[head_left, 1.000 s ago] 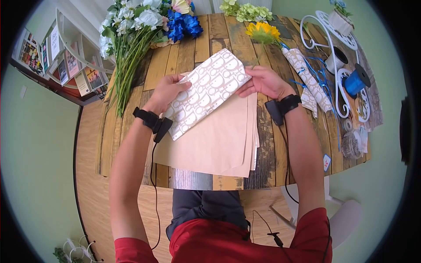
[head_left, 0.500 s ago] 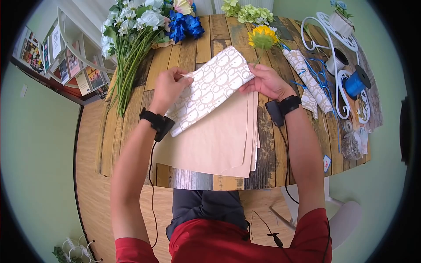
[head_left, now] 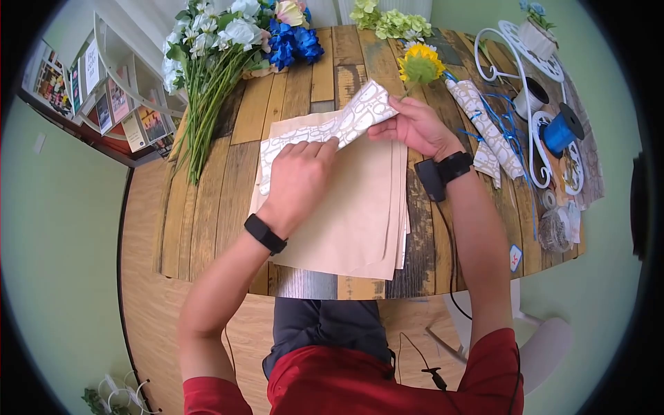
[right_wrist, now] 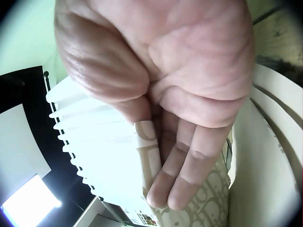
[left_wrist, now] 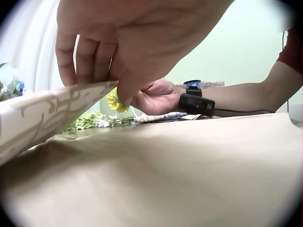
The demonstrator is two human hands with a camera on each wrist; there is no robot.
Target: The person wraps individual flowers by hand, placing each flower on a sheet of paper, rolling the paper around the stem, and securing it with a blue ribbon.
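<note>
A white wrapping paper (head_left: 364, 111) with a beige pattern lies folded aslant over brown paper sheets (head_left: 346, 214). Its upper right corner is pinched between the thumb and fingers of my right hand (head_left: 418, 128). My left hand (head_left: 301, 173) reaches over the middle of the fold, and in the left wrist view its fingers and thumb pinch the edge of the patterned paper (left_wrist: 61, 111). A yellow sunflower (head_left: 420, 67) sticks out beyond the right hand, its stem running down to the fingers and the paper corner. The lower stem is hidden.
White and blue flowers (head_left: 238, 31) with long green stems (head_left: 207, 104) lie at the back left. On the right are a wrapped patterned roll (head_left: 481, 121), blue ribbon spool (head_left: 564, 128) and white scroll stand (head_left: 536, 149). Pale green blooms (head_left: 394, 22) lie at the back.
My left hand has moved right and inward across the patterned paper, whose left part now lies lower and flatter. The right hand keeps its corner; the sunflower has shifted slightly right.
</note>
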